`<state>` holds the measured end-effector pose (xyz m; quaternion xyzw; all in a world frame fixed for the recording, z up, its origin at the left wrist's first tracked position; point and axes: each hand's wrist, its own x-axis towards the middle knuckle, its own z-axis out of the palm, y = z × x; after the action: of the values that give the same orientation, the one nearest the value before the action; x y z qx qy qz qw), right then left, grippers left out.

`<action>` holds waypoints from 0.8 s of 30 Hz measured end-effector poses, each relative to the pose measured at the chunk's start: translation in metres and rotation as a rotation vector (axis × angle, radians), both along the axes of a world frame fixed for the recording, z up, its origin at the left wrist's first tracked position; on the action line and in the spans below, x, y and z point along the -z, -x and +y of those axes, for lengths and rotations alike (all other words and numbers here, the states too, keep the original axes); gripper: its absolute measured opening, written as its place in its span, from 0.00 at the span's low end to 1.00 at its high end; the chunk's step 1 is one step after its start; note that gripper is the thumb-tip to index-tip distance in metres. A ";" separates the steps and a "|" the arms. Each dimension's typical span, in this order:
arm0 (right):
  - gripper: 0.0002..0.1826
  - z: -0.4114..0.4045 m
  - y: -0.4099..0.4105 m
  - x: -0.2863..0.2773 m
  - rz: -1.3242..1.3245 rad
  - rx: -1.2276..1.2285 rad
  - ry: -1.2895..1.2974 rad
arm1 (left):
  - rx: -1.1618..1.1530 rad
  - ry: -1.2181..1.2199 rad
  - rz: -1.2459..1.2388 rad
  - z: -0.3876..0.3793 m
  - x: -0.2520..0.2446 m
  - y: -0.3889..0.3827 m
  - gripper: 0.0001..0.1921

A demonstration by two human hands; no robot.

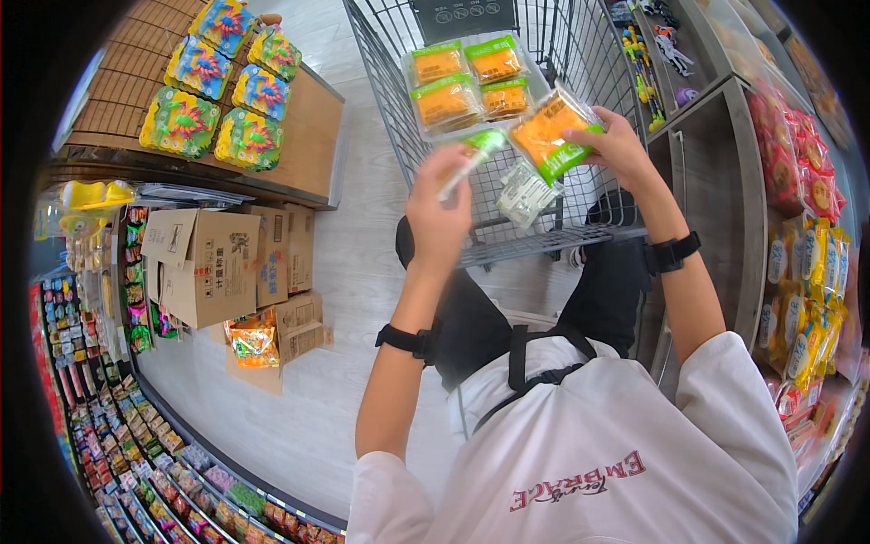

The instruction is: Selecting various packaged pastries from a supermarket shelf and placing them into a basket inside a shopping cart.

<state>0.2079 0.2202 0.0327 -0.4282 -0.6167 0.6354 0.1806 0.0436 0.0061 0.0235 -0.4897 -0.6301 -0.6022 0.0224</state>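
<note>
My left hand (442,211) grips a green-and-clear snack packet (476,158), blurred and seen nearly edge-on. Between the fingers and thumb of my right hand (615,146) is an orange snack packet (547,136) with a green band, tilted above the cart. Beneath both hands, a clear packet with its pale back up (527,196) lies on the wire of the shopping cart (496,255). Beyond them, a white tray (544,81) in the cart holds several similar orange-and-green packets (448,102).
Cardboard boxes (231,265) stand on the floor at left, one open with orange snack bags (255,343). Above is a wooden display (299,129) with colourful toy packs (180,119). At right, shelving (727,177) adjoins red (781,149) and yellow packets (815,265). Snack racks (204,496) curve along the lower left.
</note>
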 end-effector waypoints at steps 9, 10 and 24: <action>0.30 0.021 -0.042 -0.001 0.533 0.089 0.372 | -0.004 -0.006 0.679 -0.014 -0.033 -0.006 0.07; 0.30 0.020 -0.045 -0.002 0.569 0.030 0.366 | 0.003 -0.013 0.681 -0.013 -0.035 -0.006 0.07; 0.38 -0.038 -0.007 0.004 0.586 -0.343 0.797 | 0.410 -0.012 0.613 -0.007 -0.048 -0.015 0.06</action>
<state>0.2147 0.1822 0.0284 -0.1607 -0.3116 0.9345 0.0620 0.0582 -0.0012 0.0716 -0.7632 -0.4796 -0.4231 0.0919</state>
